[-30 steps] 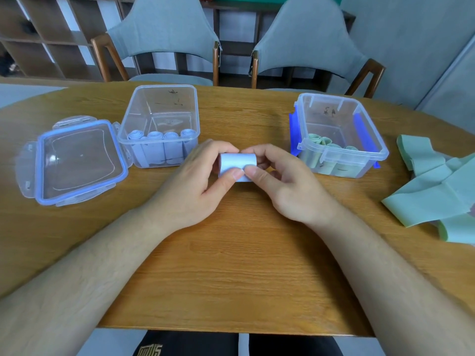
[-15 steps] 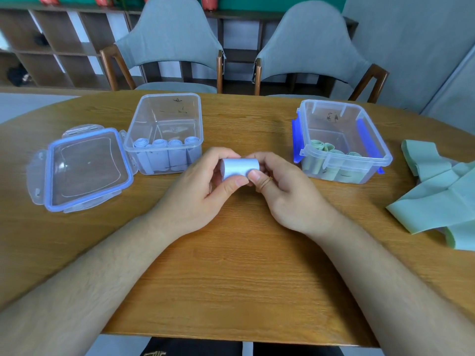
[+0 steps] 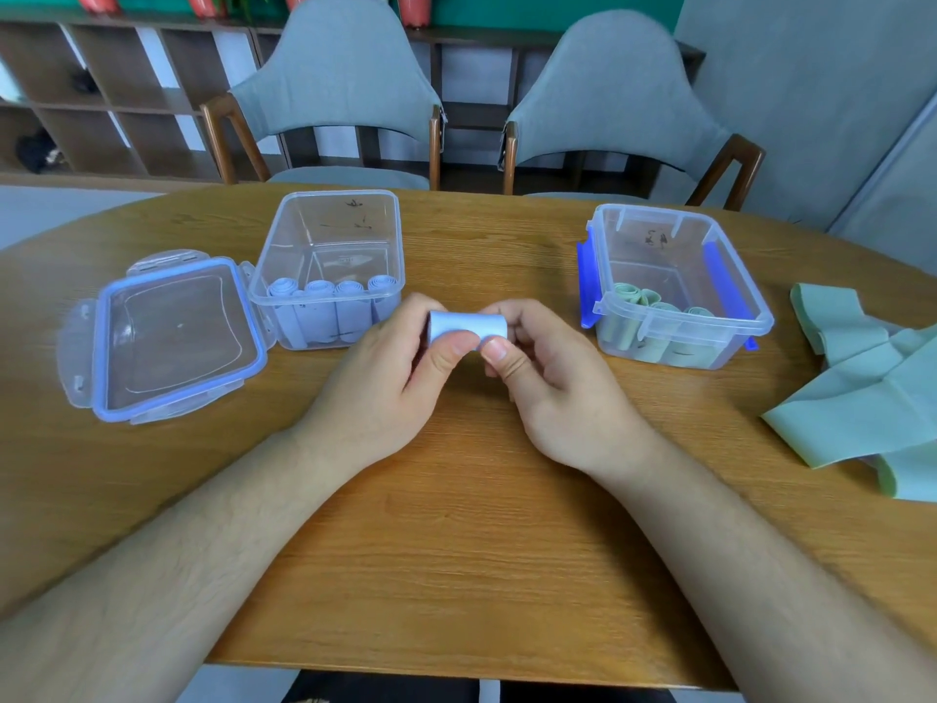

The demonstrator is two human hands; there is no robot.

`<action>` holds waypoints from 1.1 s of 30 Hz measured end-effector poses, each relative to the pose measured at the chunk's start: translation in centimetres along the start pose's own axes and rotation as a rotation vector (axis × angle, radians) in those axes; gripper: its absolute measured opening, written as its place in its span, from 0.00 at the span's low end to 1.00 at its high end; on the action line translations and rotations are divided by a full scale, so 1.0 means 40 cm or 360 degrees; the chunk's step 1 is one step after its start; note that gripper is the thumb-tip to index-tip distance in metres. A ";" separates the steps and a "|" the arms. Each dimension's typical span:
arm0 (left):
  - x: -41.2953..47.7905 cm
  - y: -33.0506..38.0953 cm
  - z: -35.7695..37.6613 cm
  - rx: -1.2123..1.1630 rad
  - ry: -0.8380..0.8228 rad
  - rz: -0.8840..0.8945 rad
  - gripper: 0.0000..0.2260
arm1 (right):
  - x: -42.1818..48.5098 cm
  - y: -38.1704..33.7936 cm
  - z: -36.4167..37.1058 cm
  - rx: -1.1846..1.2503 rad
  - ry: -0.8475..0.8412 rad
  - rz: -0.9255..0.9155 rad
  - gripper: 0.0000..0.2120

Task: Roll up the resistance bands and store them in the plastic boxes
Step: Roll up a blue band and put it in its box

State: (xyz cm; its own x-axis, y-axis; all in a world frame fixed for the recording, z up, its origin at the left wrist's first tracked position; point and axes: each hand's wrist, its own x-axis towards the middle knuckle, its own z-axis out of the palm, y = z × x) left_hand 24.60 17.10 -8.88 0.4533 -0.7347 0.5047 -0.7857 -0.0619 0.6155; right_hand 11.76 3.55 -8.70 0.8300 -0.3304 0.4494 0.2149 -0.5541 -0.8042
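Observation:
A rolled pale-blue resistance band point(image 3: 469, 325) lies sideways between my two hands above the middle of the table. My left hand point(image 3: 385, 383) pinches its left end with thumb and fingers. My right hand point(image 3: 552, 383) pinches the right end the same way. A clear plastic box point(image 3: 334, 215) at the back left holds several blue rolls standing upright along its near wall. A second clear box with blue clips point(image 3: 674, 230) at the back right holds several green rolls.
A clear lid with a blue rim point(image 3: 167, 332) lies flat left of the blue-roll box. Loose green bands point(image 3: 872, 388) are piled at the table's right edge. Two grey chairs point(image 3: 339, 88) stand behind the wooden table point(image 3: 456, 525).
Both hands have lifted the blue roll a little off the table and turned it; the thumbs now meet under its front. The camera has tilted up slightly.

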 end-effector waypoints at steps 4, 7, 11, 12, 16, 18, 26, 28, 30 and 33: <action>-0.003 0.009 -0.001 -0.0140 -0.0097 0.0045 0.16 | 0.002 -0.001 -0.003 -0.0052 0.0018 -0.0041 0.08; -0.010 0.009 -0.003 -0.0231 -0.0144 0.0066 0.16 | 0.002 -0.006 0.002 -0.0033 0.0020 -0.0068 0.08; -0.010 0.001 0.000 -0.0143 -0.0103 0.0077 0.14 | 0.000 -0.001 -0.002 -0.0087 0.0027 -0.0072 0.08; -0.010 0.000 0.001 -0.0119 -0.0095 0.0068 0.14 | 0.000 0.002 -0.004 -0.0121 0.0035 -0.0081 0.08; -0.007 -0.002 0.006 -0.0184 -0.0135 0.0063 0.15 | 0.001 0.005 -0.009 -0.0178 0.0067 -0.0105 0.08; -0.006 -0.003 0.006 -0.0227 -0.0147 0.0053 0.13 | 0.002 0.004 -0.005 -0.0166 0.0057 -0.0078 0.08; -0.007 0.000 0.001 -0.0087 -0.0066 0.0055 0.10 | -0.002 -0.008 0.009 0.0274 -0.0038 0.0186 0.15; -0.008 0.000 0.003 -0.0085 -0.0071 0.0068 0.10 | -0.001 -0.010 0.009 0.0218 0.0006 0.0150 0.12; -0.009 0.000 0.006 -0.0121 -0.0099 0.0070 0.11 | 0.001 -0.007 0.007 0.0040 0.0072 0.0046 0.07; -0.011 0.003 0.010 -0.0241 -0.0166 0.0061 0.13 | 0.001 -0.004 0.004 -0.0181 0.0154 -0.0066 0.06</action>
State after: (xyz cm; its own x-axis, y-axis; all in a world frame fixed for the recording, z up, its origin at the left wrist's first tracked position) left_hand 24.15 17.16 -9.26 0.3722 -0.8010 0.4689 -0.7256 0.0639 0.6852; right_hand 11.86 3.77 -8.61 0.7671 -0.3743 0.5211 0.1838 -0.6499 -0.7374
